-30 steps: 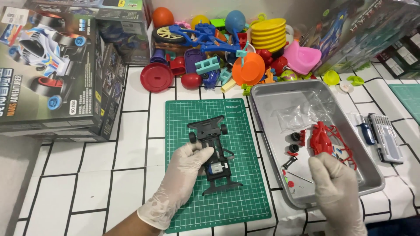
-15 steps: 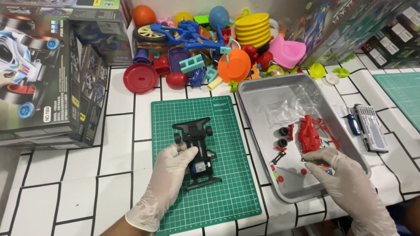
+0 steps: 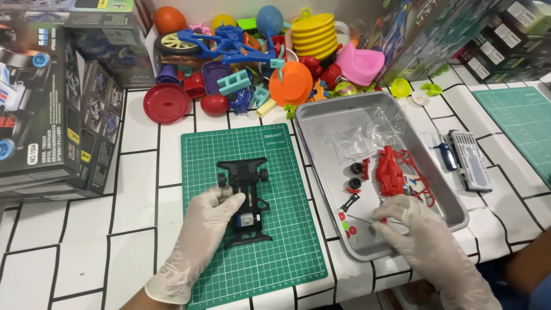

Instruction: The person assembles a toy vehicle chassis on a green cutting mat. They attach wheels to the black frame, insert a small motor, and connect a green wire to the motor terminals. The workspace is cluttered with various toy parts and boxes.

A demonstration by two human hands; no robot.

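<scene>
Head view, notes taken remotely, with the green cutting mat (image 3: 252,212) as my landmark. Nearest on the mat: left hand (image 3: 198,241), gloved, fingers loosely curled against the left flank of the black toy car chassis (image 3: 245,201), steadying rather than clamping it. Just right of the mat, the right hand (image 3: 427,241), also gloved, reaches into the metal tray (image 3: 321,123), fingertips pinched narrow among the small parts; I cannot tell whether anything is caught between them. Risks as I judge them: gloves dull the feel, so a tiny red piece could slip and roll off under the clear bag (image 3: 361,138); a nudge from the left wrist could skate the chassis across the mat. Counts: one chassis with two front wheels fitted, two loose black wheels (image 3: 356,175) in the tray, one red body shell (image 3: 393,172), about three small red discs. Right of the tray, one screwdriver and one bit case (image 3: 470,161). Beyond the mat, one heap of coloured plastic toys (image 3: 258,63), uncountable; left of it, stacked boxes (image 3: 51,97).
</scene>
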